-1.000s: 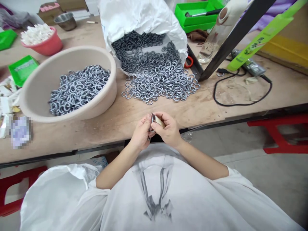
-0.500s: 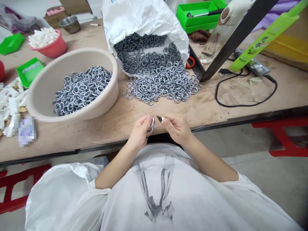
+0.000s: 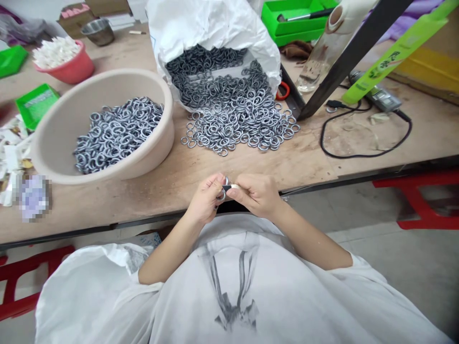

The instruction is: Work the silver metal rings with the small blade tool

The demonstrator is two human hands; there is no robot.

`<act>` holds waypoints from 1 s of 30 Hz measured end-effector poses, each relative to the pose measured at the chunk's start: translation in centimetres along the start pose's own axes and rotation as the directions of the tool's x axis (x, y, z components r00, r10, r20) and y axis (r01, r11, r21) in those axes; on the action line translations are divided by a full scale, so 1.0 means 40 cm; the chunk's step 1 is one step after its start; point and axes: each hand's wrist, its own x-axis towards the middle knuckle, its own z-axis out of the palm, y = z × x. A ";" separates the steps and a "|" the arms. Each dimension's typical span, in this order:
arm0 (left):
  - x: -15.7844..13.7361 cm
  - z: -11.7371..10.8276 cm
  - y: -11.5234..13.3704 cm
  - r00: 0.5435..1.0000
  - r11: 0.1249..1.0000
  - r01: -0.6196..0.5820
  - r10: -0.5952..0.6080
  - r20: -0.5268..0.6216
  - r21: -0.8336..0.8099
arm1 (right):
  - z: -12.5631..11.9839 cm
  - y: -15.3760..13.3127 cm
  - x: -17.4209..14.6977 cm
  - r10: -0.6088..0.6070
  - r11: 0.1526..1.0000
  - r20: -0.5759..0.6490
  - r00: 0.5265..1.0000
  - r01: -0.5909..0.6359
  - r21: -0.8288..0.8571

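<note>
My left hand (image 3: 203, 200) is closed in a pinch on grey metal rings (image 3: 222, 195), held just above the table's front edge. Part of the rings is covered by the fingers. My right hand (image 3: 258, 192) is closed around a small dark blade (image 3: 227, 187) with a white grip, most of which the fingers hide. The blade points left and reaches the rings; whether it touches them I cannot tell. Beyond my hands, a pile of loose grey rings (image 3: 244, 126) spills from a white sack (image 3: 211, 24). A beige basin (image 3: 152, 155) at the left holds many similar rings.
A dark metal bar (image 3: 344, 69) slants up at right, beside red-handled scissors (image 3: 283, 91) and a clear bottle (image 3: 313, 69). A black cable (image 3: 322, 138) loops on the table. Green trays (image 3: 38, 105), a red bowl (image 3: 77, 67) and white pieces (image 3: 12, 157) lie left.
My right hand has brought the blade left and slightly down, up to the rings in my left hand. The gap between blade and rings has closed. The view has shifted slightly.
</note>
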 end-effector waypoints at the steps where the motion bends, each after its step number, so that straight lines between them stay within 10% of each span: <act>1: -0.003 0.000 0.001 1.000 1.000 -0.002 0.002 0.000 0.001 | 0.000 0.004 0.002 0.004 1.000 0.003 1.000 -0.004 0.000; 8: -0.023 0.003 0.010 0.990 0.993 -0.101 0.094 0.103 0.067 | -0.004 0.052 0.018 0.299 0.937 -0.067 0.952 -0.279 0.211; 15: -0.022 -0.021 0.047 0.961 0.928 -0.274 0.271 0.045 0.254 | 0.025 0.000 0.078 0.198 0.800 0.027 0.980 -0.177 0.574; 17: -0.030 -0.043 0.112 0.899 0.803 -0.405 0.437 0.031 0.437 | 0.027 0.028 0.123 0.230 0.864 -0.020 0.973 -0.194 0.465; 19: -0.034 -0.078 0.201 0.724 0.517 -0.504 0.689 0.013 0.692 | 0.027 0.067 0.168 0.251 0.953 -0.018 0.968 -0.244 0.176; 21: -0.031 -0.124 0.294 0.495 0.149 -0.306 0.868 0.024 0.940 | 0.030 0.097 0.199 0.285 0.940 0.045 0.957 -0.270 -0.211; 23: -0.023 -0.175 0.370 0.518 0.009 0.114 0.853 -0.067 0.993 | 0.037 0.110 0.212 0.343 0.846 0.099 0.934 -0.261 -0.465; 24: -0.018 -0.199 0.397 0.607 -0.040 0.240 0.786 -0.118 0.970 | 0.040 0.111 0.213 0.371 0.809 0.110 0.922 -0.263 -0.525; 27: -0.005 -0.249 0.430 0.710 -0.153 0.401 0.675 -0.201 0.903 | 0.040 0.109 0.198 0.401 0.796 0.117 0.909 -0.283 -0.535; 30: -0.004 -0.237 0.394 0.563 -0.162 0.404 0.820 -0.105 0.900 | 0.021 0.107 0.172 0.340 0.890 0.128 0.932 -0.275 -0.363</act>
